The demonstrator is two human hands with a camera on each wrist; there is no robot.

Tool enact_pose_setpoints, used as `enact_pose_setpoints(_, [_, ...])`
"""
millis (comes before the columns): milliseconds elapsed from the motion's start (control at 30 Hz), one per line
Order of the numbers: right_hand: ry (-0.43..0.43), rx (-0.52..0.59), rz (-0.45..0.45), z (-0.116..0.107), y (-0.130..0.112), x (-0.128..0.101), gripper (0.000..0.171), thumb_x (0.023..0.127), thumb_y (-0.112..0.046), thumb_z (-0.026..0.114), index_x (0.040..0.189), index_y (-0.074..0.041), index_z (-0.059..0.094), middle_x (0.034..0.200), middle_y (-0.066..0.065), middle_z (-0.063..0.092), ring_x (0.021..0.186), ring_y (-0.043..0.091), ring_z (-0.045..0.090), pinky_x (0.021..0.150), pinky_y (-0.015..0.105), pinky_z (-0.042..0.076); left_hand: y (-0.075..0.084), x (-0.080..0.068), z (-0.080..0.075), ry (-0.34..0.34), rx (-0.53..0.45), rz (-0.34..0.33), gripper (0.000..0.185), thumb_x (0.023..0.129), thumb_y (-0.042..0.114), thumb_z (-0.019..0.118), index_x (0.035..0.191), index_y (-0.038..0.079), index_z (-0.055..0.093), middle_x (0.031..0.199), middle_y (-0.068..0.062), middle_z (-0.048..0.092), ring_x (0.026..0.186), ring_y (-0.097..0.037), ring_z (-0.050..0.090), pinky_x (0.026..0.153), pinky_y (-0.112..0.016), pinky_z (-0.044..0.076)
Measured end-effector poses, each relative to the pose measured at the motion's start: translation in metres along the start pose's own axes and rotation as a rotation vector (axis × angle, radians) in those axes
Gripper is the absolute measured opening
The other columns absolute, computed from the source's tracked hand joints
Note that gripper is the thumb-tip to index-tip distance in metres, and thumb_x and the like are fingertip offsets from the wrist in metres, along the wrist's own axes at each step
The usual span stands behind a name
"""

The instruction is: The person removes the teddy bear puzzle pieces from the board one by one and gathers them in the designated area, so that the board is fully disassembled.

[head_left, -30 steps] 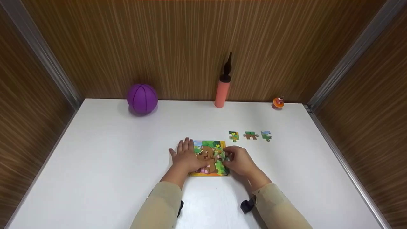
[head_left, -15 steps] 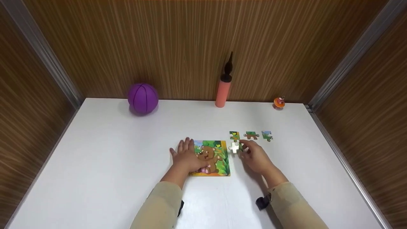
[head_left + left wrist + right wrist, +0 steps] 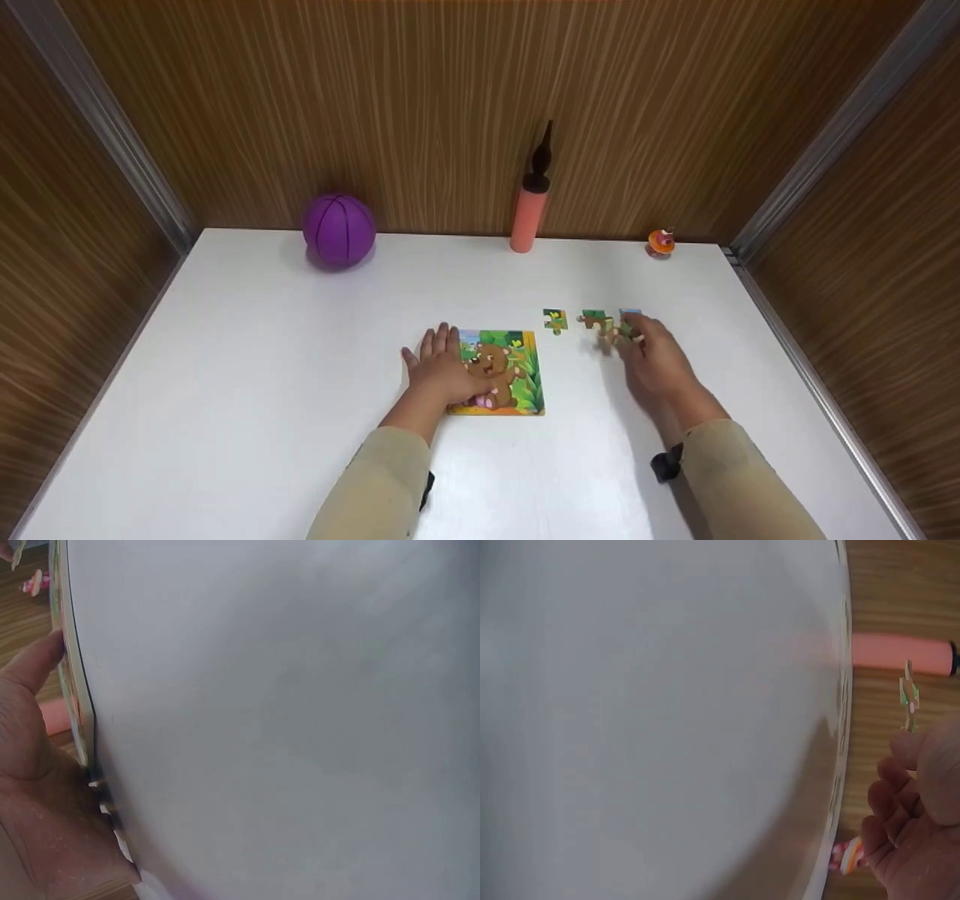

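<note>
My left hand rests with spread fingers on the left part of a square bear puzzle, which lies on the white table. It hides the picture's left side. The right hand pinches a jigsaw piece between thumb and fingertips, just above the table. In the right wrist view this piece shows nearly edge-on. Close by lie a yellow-and-green piece, a green-and-brown piece and a blue-topped piece, the last partly covered by the right fingers.
Along the back of the white table stand a purple ball, a pink hand pump with a black nozzle, and a small orange-and-pink toy. Wood-grain panels enclose the back and sides.
My right hand has pulled a piece away from the puzzle's right side and carried it right, to the loose pieces, turning its picture side into view. The left hand has stayed in place.
</note>
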State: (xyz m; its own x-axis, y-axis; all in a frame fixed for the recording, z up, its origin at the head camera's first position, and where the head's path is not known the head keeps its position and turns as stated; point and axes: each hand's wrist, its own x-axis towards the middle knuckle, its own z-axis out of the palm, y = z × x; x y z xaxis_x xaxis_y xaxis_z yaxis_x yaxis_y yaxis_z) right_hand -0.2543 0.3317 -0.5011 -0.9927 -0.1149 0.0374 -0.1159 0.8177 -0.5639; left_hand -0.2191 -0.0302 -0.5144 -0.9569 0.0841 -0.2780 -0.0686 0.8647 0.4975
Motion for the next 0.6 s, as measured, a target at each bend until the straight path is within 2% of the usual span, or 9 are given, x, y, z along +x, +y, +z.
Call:
enact_pose_setpoints(233, [0.047,-0.022,0.100,-0.015,0.025,0.011,0.055,0.112,-0.008,0.047,0.164,-0.005,0.031,0.137,0.028,0.052,0.119,0.044,0.058,0.101,0.061,0.049,0.000,0.000,-0.002,-0.012,0.019,0.000,0.127,0.084,0.074,0.071,0.170,0.005,0.010,0.178,-0.015,0.003,0.163,-0.037,-0.003,0.122,-0.072,-0.008])
enact_pose_setpoints(433, [0.039,-0.021,0.181,-0.024,0.039,0.019,0.058,0.115,-0.015,0.043,0.167,-0.005,0.021,0.148,0.034,0.044,0.137,0.052,0.047,0.113,0.067,0.038,0.000,-0.003,-0.003,0.002,0.005,0.008,0.125,0.084,0.070,0.074,0.170,0.003,0.012,0.177,-0.015,0.005,0.163,-0.037,-0.002,0.122,-0.071,-0.008])
enact_pose_setpoints(600, [0.040,-0.024,0.213,-0.027,0.045,0.023,0.059,0.114,-0.014,0.042,0.167,-0.004,0.018,0.149,0.036,0.042,0.141,0.055,0.042,0.115,0.067,0.035,0.000,-0.002,-0.002,0.003,0.015,0.002,0.127,0.083,0.073,0.073,0.170,0.005,0.011,0.178,-0.015,0.003,0.163,-0.037,-0.003,0.122,-0.071,-0.008])
